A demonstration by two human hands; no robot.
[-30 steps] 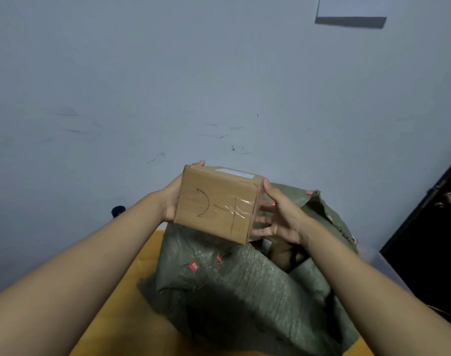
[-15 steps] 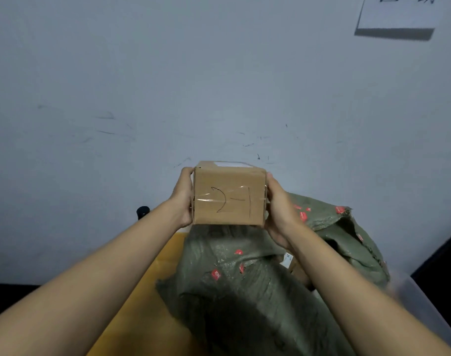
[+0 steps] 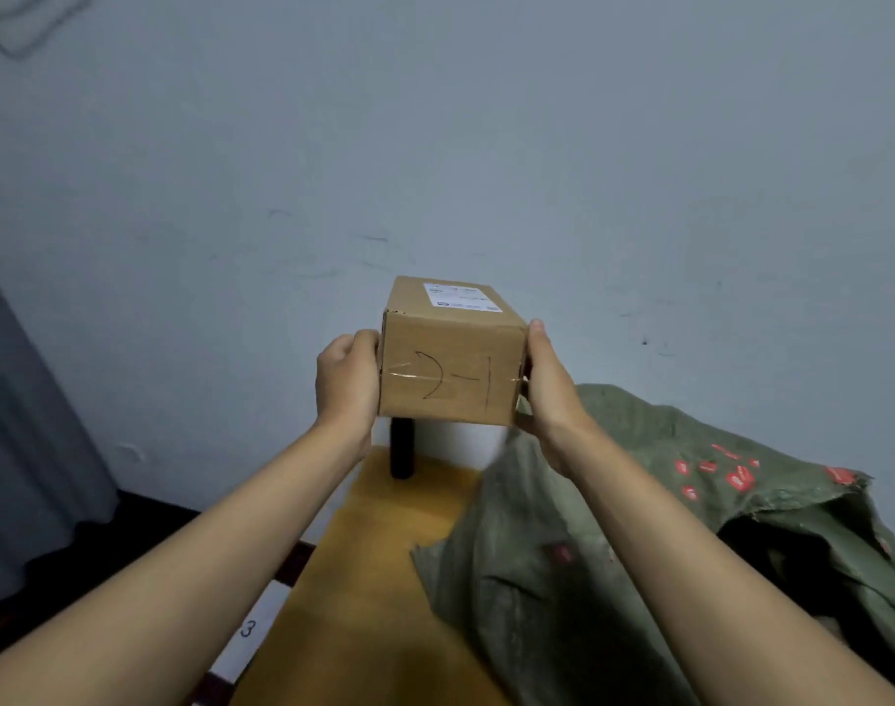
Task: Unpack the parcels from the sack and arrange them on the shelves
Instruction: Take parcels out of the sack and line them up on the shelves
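We hold a brown cardboard parcel (image 3: 450, 369) up in front of the pale wall (image 3: 435, 145), near the middle of the view, clear of the surface below it. Our left hand (image 3: 347, 379) clasps its left side at nine o'clock of the box, the fingers curled round the far edge, and our right hand (image 3: 550, 384) presses against its right side at three o'clock, the thumb lying up along the near corner; how the right fingers lie behind the box we cannot tell. The face turned toward us bears a hand-drawn mark that reads like "2-1", crossed by a strip of clear tape, and a white shipping label (image 3: 460, 296) sits on the top face. At five o'clock from the parcel the green woven sack (image 3: 562, 542) lies slumped on the yellow table top (image 3: 364, 578), with red printed marks on its cloth and its dark mouth open toward four o'clock. Just below the parcel, at six o'clock, a black upright post (image 3: 402, 450) stands at the far edge of the table. At seven o'clock a white strip with the digit 3 (image 3: 248, 628) runs along the table's left edge
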